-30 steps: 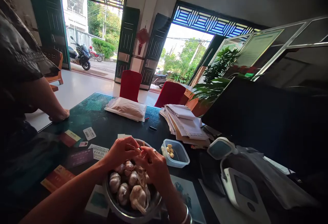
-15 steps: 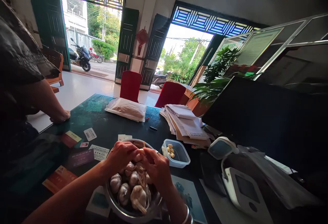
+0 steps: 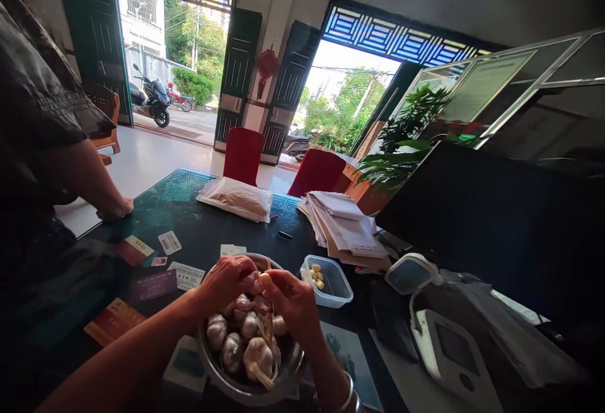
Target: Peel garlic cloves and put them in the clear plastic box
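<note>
Above a metal bowl (image 3: 231,394), my left hand (image 3: 231,284) and my right hand (image 3: 293,302) meet with fingertips almost touching. A pale garlic clove (image 3: 265,279) shows between them, pinched by my right thumb and fingers. My left fingers are closed round a piece of garlic, mostly hidden behind them. Several whole garlic bulbs (image 3: 258,357) with papery skin and dry stems fill the bowl below. Just right of my right hand stands a clear plastic container (image 3: 338,284) with several peeled garlic cloves (image 3: 316,274) at its left side.
Business cards (image 3: 154,285) lie left of the bowl. A stack of papers (image 3: 350,230) and a wrapped packet (image 3: 239,198) are farther back. A white device with a screen (image 3: 454,350) and a dark monitor (image 3: 472,224) stand right. Another person's hand (image 3: 116,209) rests at the table's left edge.
The pale clove now shows more plainly between my fingertips, and my hands have shifted slightly. The whole view has moved a little; the bowl and container stay in place.
</note>
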Demonstrator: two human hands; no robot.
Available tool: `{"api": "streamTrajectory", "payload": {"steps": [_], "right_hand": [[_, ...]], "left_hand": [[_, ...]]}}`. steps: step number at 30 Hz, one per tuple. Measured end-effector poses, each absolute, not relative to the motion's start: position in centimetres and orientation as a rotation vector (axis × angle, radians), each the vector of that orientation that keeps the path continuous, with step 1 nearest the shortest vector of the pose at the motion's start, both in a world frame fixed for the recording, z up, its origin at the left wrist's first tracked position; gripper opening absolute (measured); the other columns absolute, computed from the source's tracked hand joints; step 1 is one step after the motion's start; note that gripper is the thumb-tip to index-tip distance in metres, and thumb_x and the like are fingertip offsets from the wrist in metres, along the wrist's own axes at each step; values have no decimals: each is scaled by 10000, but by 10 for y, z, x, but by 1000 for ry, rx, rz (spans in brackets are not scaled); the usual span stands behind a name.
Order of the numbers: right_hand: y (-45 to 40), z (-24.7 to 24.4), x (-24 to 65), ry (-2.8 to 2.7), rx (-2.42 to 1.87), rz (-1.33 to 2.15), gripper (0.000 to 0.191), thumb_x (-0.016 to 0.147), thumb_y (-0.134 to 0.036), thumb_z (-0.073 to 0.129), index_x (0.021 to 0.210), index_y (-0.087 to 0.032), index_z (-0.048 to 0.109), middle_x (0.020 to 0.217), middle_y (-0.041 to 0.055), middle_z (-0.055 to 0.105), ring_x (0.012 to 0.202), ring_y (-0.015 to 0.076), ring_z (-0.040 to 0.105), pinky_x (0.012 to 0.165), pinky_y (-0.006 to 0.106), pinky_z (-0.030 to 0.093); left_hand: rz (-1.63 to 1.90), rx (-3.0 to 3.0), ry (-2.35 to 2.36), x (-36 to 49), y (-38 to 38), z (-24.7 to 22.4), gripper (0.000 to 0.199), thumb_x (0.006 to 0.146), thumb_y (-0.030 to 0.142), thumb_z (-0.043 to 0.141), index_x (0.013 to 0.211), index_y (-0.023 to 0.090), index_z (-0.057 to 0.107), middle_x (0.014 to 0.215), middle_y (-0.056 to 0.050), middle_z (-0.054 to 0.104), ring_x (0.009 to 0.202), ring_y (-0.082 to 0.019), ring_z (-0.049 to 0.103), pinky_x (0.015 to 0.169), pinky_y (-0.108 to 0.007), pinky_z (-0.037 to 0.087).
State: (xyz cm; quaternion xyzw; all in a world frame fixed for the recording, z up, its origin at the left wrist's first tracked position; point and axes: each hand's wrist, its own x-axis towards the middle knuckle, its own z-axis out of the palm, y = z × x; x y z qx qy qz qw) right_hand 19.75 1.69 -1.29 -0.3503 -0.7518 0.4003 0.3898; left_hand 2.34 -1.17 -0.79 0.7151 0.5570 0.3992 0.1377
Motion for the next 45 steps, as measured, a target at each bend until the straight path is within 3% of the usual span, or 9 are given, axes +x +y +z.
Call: {"api": "streamTrajectory", "payload": {"steps": [8, 14, 21, 29, 35, 45], "right_hand": [[19, -10, 196, -1746, -873, 1163, 253, 775, -372, 639, 888, -147, 657, 744, 63, 708, 638, 179, 655, 583, 270, 535], [22, -13, 196, -1785, -884, 1082, 267, 777, -386, 631, 881, -142, 668, 753, 72, 713, 636, 185, 656, 584, 278, 536], [23, -19, 196, -1896, -874, 995, 194, 812, -309, 597, 913, -170, 687, 784, 49, 718, 696, 188, 664, 616, 264, 532], [20, -15, 197, -2007, -816, 854, 225, 791, -225, 571, 972, -208, 704, 820, 32, 730, 688, 189, 672, 575, 252, 533], [19, -11, 199, -1935, -832, 832, 201, 824, -292, 542, 885, -191, 705, 639, 22, 705, 547, 168, 650, 510, 246, 515], [16, -10, 197, -2061, -859, 562, 189, 868, -278, 497, 834, -197, 665, 622, 0, 679, 552, 144, 633, 566, 235, 478]], "left_hand": [[993, 2130, 1613, 20, -9, -12, 169, 795, 230, 537, 706, 156, 660, 696, -23, 668, 641, -142, 587, 624, -224, 393], [1036, 2151, 1530, 21, -6, -16, 171, 788, 198, 542, 762, 185, 711, 762, -24, 691, 690, -141, 610, 662, -221, 412], [1086, 2071, 1506, 23, -11, -8, 195, 749, 285, 623, 903, 206, 713, 808, -12, 688, 643, -121, 584, 611, -200, 413], [1217, 1863, 1475, 24, -9, -17, 121, 737, 240, 621, 764, 158, 707, 659, 7, 692, 594, -114, 591, 568, -179, 412], [1267, 1775, 1401, 21, -6, -17, 185, 732, 273, 622, 772, 123, 722, 633, -24, 683, 599, -136, 596, 545, -189, 426], [1227, 1725, 1287, 22, -7, -20, 265, 729, 354, 646, 820, 117, 723, 687, -48, 713, 640, -163, 638, 586, -208, 478]]}}
